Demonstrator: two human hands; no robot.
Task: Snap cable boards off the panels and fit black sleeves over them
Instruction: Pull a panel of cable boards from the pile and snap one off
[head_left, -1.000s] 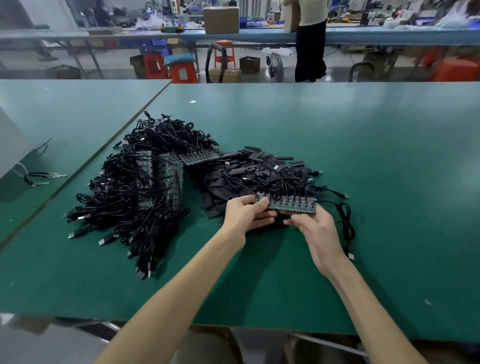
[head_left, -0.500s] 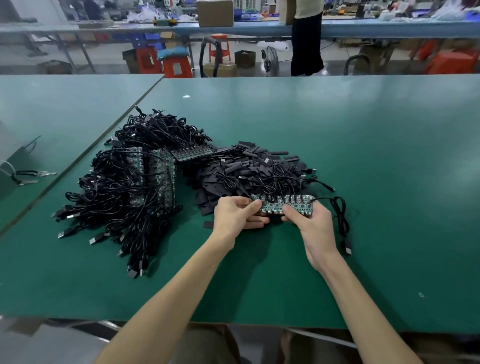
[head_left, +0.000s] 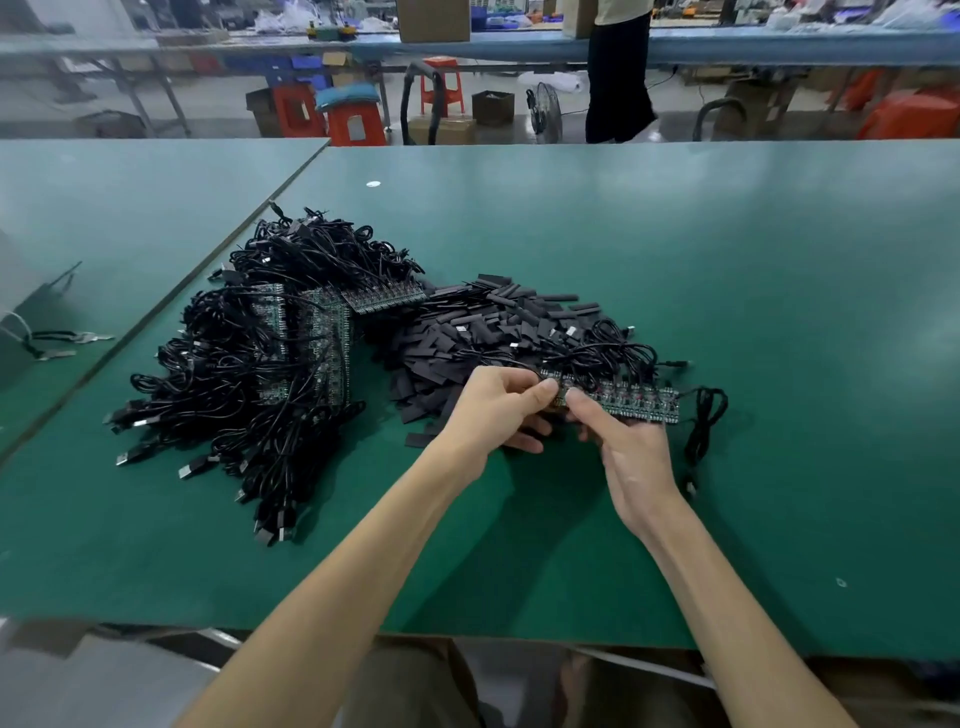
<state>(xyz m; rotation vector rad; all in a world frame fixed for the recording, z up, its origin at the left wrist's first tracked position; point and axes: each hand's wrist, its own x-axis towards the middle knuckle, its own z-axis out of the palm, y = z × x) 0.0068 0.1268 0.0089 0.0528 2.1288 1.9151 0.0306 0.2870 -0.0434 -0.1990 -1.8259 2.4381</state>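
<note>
Panel (head_left: 639, 402) sits at the near right of the sleeves (head_left: 467, 338). Our left hand (head_left: 498, 410) and right hand (head_left: 631, 452) pinch its left end, close together. We think it is light, stiff and snaps; hold the edges.

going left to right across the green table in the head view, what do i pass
tangled heap of black cables with green board panels → pile of flat black sleeves → long green panel of cable boards → loose looped black cable
</note>
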